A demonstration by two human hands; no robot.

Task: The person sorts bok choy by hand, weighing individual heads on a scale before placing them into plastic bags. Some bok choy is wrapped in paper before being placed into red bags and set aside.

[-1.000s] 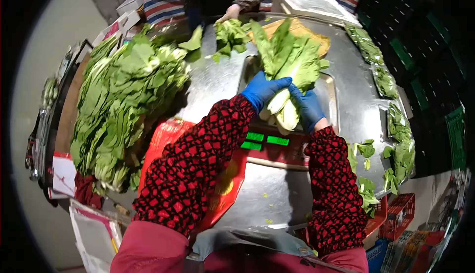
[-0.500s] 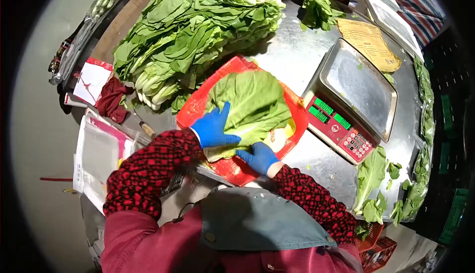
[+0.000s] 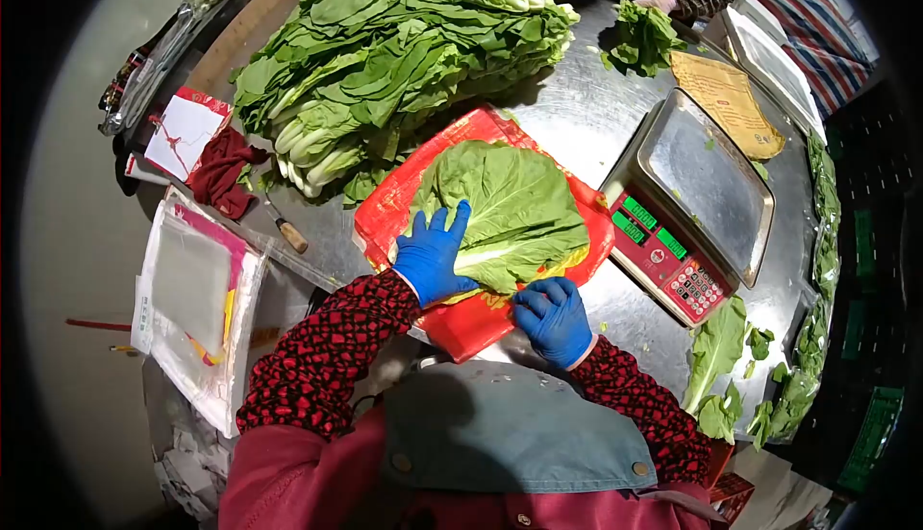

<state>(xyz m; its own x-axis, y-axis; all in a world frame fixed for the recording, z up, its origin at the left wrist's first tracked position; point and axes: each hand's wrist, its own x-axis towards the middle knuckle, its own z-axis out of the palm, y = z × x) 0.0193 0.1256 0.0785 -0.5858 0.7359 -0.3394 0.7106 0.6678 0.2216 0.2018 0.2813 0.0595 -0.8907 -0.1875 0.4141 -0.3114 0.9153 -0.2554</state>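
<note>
A broad leafy green vegetable (image 3: 505,203) lies flat on a red plastic bag (image 3: 466,328) at the table's near side. My left hand (image 3: 433,259), in a blue glove, rests on the left part of the leaves with its fingers spread. At the lower right edge of the leaves is my right hand (image 3: 556,320), also gloved in blue. Its fingers are curled in, and what they hold, if anything, is hidden. A bit of yellow print on the bag shows beside the right hand.
A large pile of leafy greens (image 3: 404,59) covers the back left. To the right stands a red scale (image 3: 673,261) with a steel pan. A knife (image 3: 288,232) and plastic bags (image 3: 192,290) lie left. Another person's hand (image 3: 661,3) holds greens (image 3: 642,38) at the back.
My right hand has drawn back from under the leaves' edge, and its fingers have curled. The leaves now lie flatter and more spread. My left hand stays on them.
</note>
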